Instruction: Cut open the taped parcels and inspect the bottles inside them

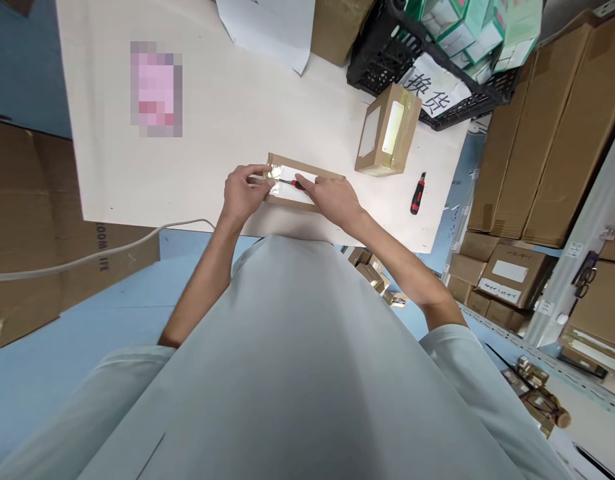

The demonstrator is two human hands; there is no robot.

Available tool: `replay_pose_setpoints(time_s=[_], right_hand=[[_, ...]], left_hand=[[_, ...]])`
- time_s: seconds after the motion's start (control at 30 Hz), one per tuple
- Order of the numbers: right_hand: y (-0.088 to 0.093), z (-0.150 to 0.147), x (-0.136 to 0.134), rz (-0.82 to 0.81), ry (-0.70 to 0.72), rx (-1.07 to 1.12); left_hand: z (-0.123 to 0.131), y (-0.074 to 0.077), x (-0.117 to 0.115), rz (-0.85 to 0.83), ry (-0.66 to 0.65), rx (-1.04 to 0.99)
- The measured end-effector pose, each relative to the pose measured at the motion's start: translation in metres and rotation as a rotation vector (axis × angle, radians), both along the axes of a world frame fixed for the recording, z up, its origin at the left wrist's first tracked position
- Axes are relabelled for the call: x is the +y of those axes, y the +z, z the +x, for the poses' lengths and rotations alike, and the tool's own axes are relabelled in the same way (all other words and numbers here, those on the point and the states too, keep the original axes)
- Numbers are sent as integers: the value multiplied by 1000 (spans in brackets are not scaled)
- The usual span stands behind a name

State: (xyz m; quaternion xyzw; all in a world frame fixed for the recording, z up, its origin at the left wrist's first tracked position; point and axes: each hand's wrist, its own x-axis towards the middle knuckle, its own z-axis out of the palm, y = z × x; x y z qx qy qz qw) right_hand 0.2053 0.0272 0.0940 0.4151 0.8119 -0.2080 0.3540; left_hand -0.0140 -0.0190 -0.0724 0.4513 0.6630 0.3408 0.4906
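A small flat cardboard box [296,203] with a white label lies near the table's front edge, shiny clear tape [274,175] across its left end. My left hand [241,193] is closed on that taped end, fingers and thumb near the tape. Over the box's right part, my right hand [337,199] is closed on a screwdriver [298,185] with a red and black handle. Its thin metal shaft points left to the tape; whether the tip touches it I cannot tell. The palm hides the rest of the handle.
To the right stand a taped carton [377,133] and a red and black utility knife [417,193] on the white table [197,133]. Behind them is a black crate [382,57] of green-white boxes. Paper [272,30] lies at the back, a pixelated pink item [156,90] at left.
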Motion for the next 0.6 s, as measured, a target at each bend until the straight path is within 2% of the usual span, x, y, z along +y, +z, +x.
replay_pose_setpoints(time_s=[0.1,0.2,0.47,0.6], right_hand=[[-7,-2,-1,82,25,-18],[-6,-8,-5,111,40,-12],[2,-26,-9,78,-20,18],[2,-24,-12,102,-15,-30]], left_hand=[[1,-5,-2,8,20,2],[2,-5,-3,6,33,1],[5,0,-3,-2,44,-2],[8,3,-3,-7,52,22]])
